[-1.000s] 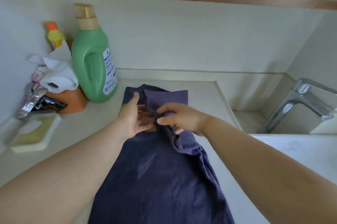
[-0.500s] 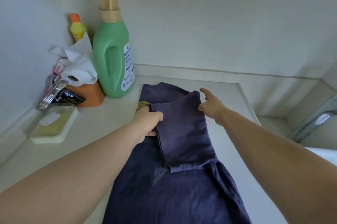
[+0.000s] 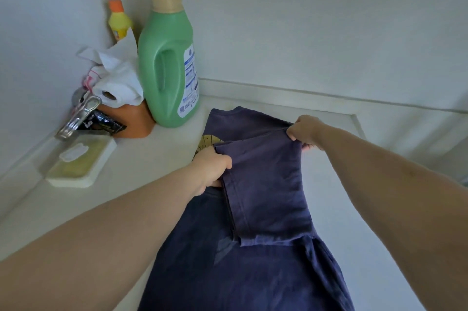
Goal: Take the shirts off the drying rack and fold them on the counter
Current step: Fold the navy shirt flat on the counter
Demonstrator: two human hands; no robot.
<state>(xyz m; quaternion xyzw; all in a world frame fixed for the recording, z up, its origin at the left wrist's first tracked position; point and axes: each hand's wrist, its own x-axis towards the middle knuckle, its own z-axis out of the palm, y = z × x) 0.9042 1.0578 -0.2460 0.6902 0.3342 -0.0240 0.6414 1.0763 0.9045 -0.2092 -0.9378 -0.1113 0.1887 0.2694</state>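
On counter (image 3: 157,171): hands pinch shirt (image 3: 263,184).

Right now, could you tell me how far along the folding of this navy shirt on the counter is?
Done: the navy shirt lies on the counter, off the rack, its sleeve panel folded inward. In hand: the left hand grips that fold's near edge and the right hand pinches the shoulder corner. Left: the opposite side and the long lower body remain unfolded. No other shirts or rack are in view.
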